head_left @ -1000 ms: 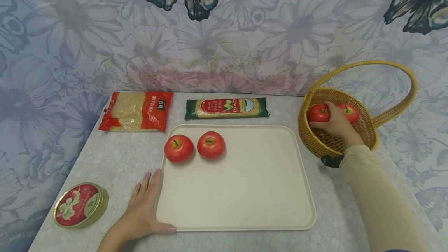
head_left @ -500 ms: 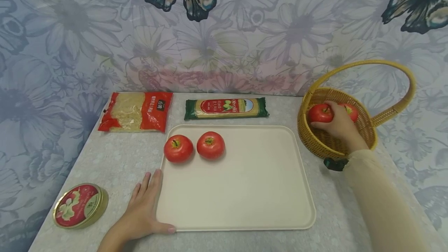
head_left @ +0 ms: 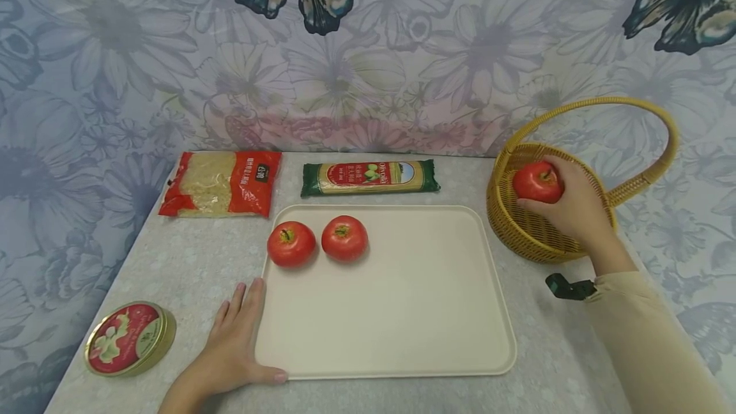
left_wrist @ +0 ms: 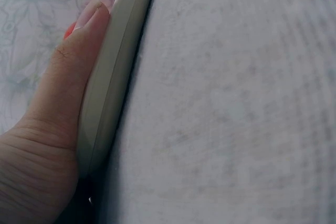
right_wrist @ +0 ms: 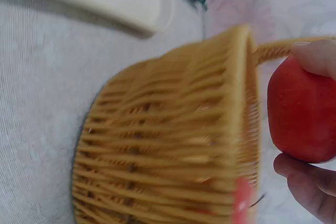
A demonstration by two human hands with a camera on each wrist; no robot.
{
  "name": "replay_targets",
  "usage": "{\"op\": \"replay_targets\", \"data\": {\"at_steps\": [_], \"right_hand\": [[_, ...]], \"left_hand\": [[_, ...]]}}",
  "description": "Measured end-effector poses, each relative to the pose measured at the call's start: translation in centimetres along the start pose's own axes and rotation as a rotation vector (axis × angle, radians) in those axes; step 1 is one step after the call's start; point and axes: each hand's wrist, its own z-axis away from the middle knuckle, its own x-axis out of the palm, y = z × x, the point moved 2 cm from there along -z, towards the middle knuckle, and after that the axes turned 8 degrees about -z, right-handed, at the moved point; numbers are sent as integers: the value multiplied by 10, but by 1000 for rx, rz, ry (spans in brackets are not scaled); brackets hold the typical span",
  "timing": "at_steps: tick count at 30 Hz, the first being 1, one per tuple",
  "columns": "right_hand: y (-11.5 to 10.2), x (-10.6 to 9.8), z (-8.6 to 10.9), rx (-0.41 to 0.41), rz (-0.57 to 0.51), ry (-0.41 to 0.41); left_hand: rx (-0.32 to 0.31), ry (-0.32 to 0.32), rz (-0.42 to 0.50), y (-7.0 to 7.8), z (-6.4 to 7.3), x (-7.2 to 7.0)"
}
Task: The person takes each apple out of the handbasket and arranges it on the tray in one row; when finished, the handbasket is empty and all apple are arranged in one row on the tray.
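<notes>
Tomato at far right, over the basket, gripped in the curled fingers of the right hand. From the left: a tin, its red label's small print illegible; a red bag with Chinese characters; the left hand, fingers straight, against the tray; two tomatoes at its far left corner; a pack reading "Olivoila".

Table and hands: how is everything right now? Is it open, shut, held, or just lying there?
Tray: lying flat
Left hand: fingers straight, touching the tray's edge
Basket: standing upright, handle up
Right hand: gripping
Held fruit: up above the basket
Corner fruit: on the tray, stem up
Second fruit: beside it, stem up
Tin: looks shut
Noodle bag: lying flat
Green packet: lying flat
</notes>
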Motion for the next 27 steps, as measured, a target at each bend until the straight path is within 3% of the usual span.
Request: {"op": "replay_targets", "data": {"at_steps": [5,13,19,27], "right_hand": [[-23,-3,15,-52,-29,35],[-55,8,33,-121,-28,41],[-73,24,37,-162,-24,1],[-89,56,36,-145,-64,-100]], "left_hand": [[0,-1,0,-1,0,0],[-3,1,-4,-2,1,1],[-6,-2,-6,-2,0,1],[-7,0,-12,-2,-1,2]]}}
